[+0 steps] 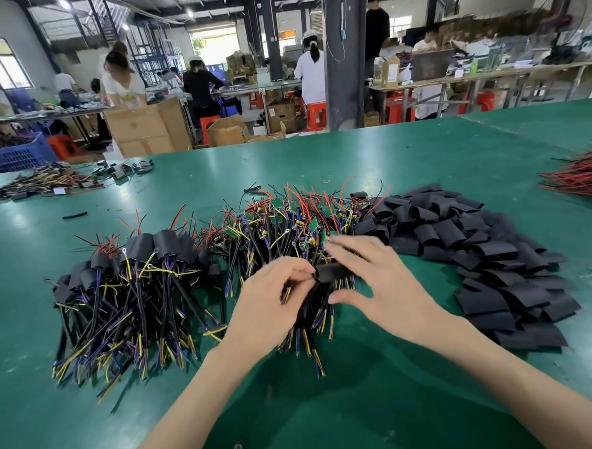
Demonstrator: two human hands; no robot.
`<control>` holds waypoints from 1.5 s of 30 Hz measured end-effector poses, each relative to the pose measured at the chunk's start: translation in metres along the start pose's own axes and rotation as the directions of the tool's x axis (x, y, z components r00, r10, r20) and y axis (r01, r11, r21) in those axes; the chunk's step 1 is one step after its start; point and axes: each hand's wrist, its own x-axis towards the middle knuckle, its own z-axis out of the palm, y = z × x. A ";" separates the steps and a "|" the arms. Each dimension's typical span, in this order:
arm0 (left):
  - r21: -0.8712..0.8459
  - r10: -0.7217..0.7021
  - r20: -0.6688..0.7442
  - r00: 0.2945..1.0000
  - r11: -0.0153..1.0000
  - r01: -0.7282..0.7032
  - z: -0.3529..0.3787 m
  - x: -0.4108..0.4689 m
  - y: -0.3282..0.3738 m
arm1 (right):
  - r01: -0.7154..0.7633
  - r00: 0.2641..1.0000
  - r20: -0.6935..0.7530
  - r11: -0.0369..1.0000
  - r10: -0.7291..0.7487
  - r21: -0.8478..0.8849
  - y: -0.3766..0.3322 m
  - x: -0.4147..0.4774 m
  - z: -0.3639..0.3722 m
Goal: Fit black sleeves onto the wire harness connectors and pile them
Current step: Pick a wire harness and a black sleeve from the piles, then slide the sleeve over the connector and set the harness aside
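On the green counter [421,156], close to the person, a black sleeve [336,272] sat between both hands above the near edge of the middle heap, its long axis running roughly left to right across the view. The left hand [274,301] had its fingers [302,267] curled together, pinching a harness [310,321] at the sleeve's left end. That harness's black, yellow and blue wires ran down from the sleeve toward the person, cut ends pointing at the near edge. The right hand [380,281] reached over the sleeve's right part with fingers stretched and blurred and the thumb spread apart below; whether it actually gripped the sleeve could not be told. To the left lay a pile of sleeved harnesses [130,288], sleeved heads at the far side and wire tails fanned toward the person. Behind the hands stood a heap of bare harnesses [297,217] with small green boards and red leads sticking up. To the right spread a heap of loose sleeves [477,249], flat and lying at all angles. A bundle of red wires [580,175] lay at the far right, well apart. Brown cartons [142,129] stood beyond the counter; their printing and labels were too small to read.
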 end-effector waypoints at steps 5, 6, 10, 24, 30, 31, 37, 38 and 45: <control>0.332 0.160 -0.493 0.855 0.943 0.015 -0.038 0.017 -0.028 | -0.227 0.965 -0.196 0.929 0.174 -0.292 0.014 0.004 -0.006; 0.411 0.164 -0.540 0.825 0.907 0.089 -0.049 0.019 -0.038 | -0.286 0.951 -0.216 0.902 0.224 -0.324 0.018 0.004 -0.006; 0.635 0.053 -0.566 0.823 0.665 0.394 -0.080 0.012 -0.079 | -0.454 0.890 -0.254 0.782 0.377 -0.428 0.037 0.002 -0.007; 0.569 -0.150 -0.341 0.928 0.753 0.331 -0.019 0.049 -0.021 | -0.612 0.670 -0.012 0.543 0.742 -0.575 0.073 -0.003 -0.015; 0.640 -0.233 0.126 0.964 0.762 0.100 0.068 0.074 0.006 | -0.606 0.734 -0.021 0.641 0.678 -0.470 0.072 -0.003 -0.014; 0.681 -0.256 0.133 0.958 0.725 0.099 0.075 0.076 0.005 | -0.607 0.731 -0.070 0.599 0.679 -0.522 0.072 -0.003 -0.013; 0.669 -0.365 0.084 0.927 0.710 0.219 0.080 0.091 0.007 | -0.699 0.571 -0.078 0.434 0.817 -0.569 0.077 -0.004 -0.016; 0.654 -0.391 0.089 0.916 0.716 0.243 0.079 0.093 0.010 | -0.696 0.584 -0.066 0.458 0.809 -0.553 0.077 -0.003 -0.015; 0.481 -0.449 0.058 0.892 0.795 0.369 0.068 0.099 0.025 | -0.666 0.696 -0.105 0.582 0.711 -0.467 0.072 0.000 -0.019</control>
